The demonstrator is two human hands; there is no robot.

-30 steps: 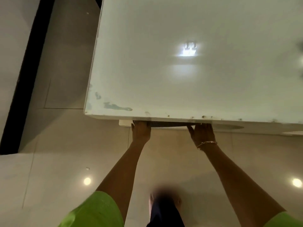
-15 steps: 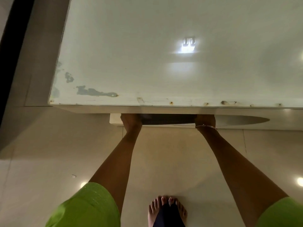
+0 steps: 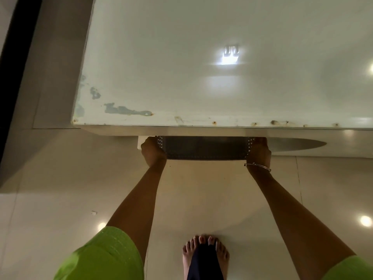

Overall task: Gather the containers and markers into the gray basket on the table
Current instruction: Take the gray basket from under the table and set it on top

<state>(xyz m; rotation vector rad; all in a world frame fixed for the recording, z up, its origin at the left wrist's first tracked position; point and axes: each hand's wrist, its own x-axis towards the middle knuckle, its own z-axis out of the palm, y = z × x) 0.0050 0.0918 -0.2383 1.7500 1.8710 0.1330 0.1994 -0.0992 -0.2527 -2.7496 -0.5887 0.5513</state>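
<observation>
A gray perforated basket [image 3: 205, 148] shows below the front edge of the white table [image 3: 201, 67]; most of it is hidden under the tabletop. My left hand [image 3: 152, 152] grips the basket's left end. My right hand [image 3: 260, 152], with a thin bangle at the wrist, grips its right end. Both arms reach forward and down from green sleeves. No containers or markers are in view.
The tabletop has chipped paint and rust spots along its front edge and left corner. A white ledge [image 3: 141, 142] sits under the table beside my left hand. Glossy beige floor tiles lie below, with my bare foot [image 3: 205, 257] on them. A dark strip runs along the far left.
The basket has come further out from under the table edge, and more of its perforated wall shows between my hands. My view has shifted a little rightward.
</observation>
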